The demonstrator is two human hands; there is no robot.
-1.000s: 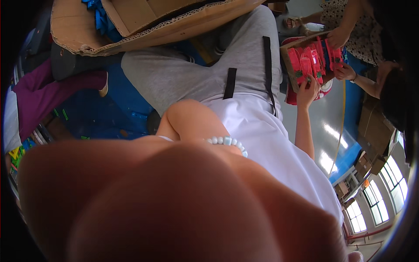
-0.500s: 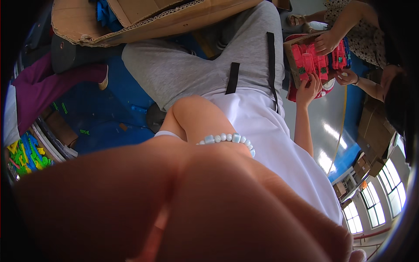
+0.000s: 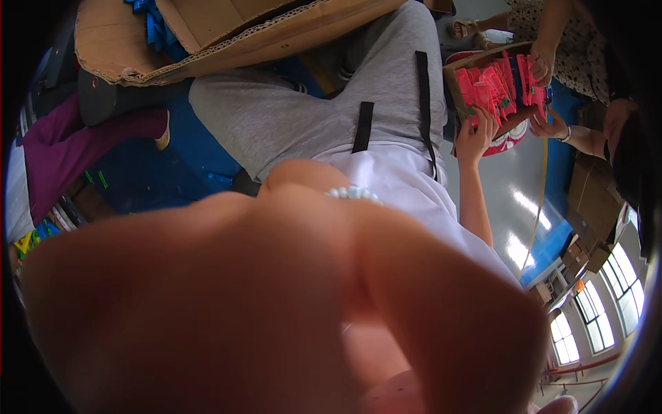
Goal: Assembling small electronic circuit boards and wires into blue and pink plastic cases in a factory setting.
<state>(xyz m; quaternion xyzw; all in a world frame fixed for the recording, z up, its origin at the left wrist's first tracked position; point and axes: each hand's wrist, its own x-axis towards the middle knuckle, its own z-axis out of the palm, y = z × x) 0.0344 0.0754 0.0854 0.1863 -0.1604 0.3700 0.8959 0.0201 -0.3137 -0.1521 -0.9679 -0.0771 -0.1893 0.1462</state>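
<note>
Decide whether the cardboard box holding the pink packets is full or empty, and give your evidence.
Nearly full: the cardboard box holds upright pink packets in packed rows, with other people's hands at its edges.

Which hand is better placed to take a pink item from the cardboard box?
Right, probably. The right hand touches the cardboard box beside the pink items; the left hand is a blur close to the camera, away from it.

A blurred forearm (image 3: 276,303) (possibly the left) fills the lower view; hands cannot be made out.

Blurred hand (image 3: 276,310) covering lower view
</note>
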